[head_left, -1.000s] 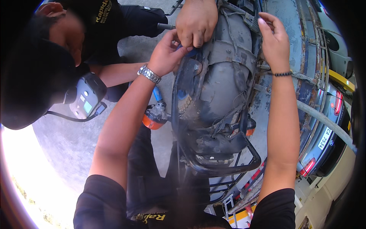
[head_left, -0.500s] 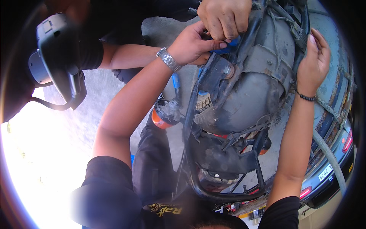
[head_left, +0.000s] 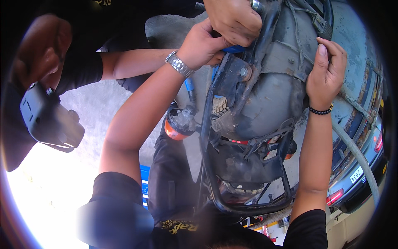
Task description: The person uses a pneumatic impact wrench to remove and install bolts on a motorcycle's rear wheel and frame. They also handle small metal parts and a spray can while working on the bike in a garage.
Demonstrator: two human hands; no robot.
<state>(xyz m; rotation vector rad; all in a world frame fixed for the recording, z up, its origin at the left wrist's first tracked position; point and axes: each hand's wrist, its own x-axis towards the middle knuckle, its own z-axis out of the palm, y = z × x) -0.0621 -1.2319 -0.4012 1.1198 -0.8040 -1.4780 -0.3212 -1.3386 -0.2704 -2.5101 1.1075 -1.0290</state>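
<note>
- Furthest left I see a co-worker's bare forearm (head_left: pixel 139 62) reaching toward three o'clock, its hand mostly lost behind the wearer's own left hand
- Next, a round orange-and-black lamp (head_left: pixel 176 129) sits between six and seven o'clock from that hand, well apart from it
- The left hand (head_left: pixel 201 45), silver metal watch (head_left: pixel 178 63) at its wrist, has its thumb laid toward three o'clock; I can't tell whether its fingers close on anything, as other hands cover the tips
- Just beside that thumb, at about four o'clock, shows a smooth blue piece (head_left: pixel 235 49); its visible strip runs roughly nine to three o'clock, both ends hidden, and the left hand is by far the nearer of the wearer's two
- Over it, a co-worker's fist (head_left: pixel 234 20) is curled tight, a shiny metal cylinder (head_left: pixel 256 6) showing past its knuckles
- At about five o'clock from the blue strip, a grey hexagonal bolt head (head_left: pixel 244 72) sits in a rusty black metal bracket (head_left: pixel 231 83)
- Furthest right, the right hand (head_left: pixel 327 72) is open and seemingly empty near a black finned metal box (head_left: pixel 322 27), the blue piece lying well off between nine and ten o'clock
</note>
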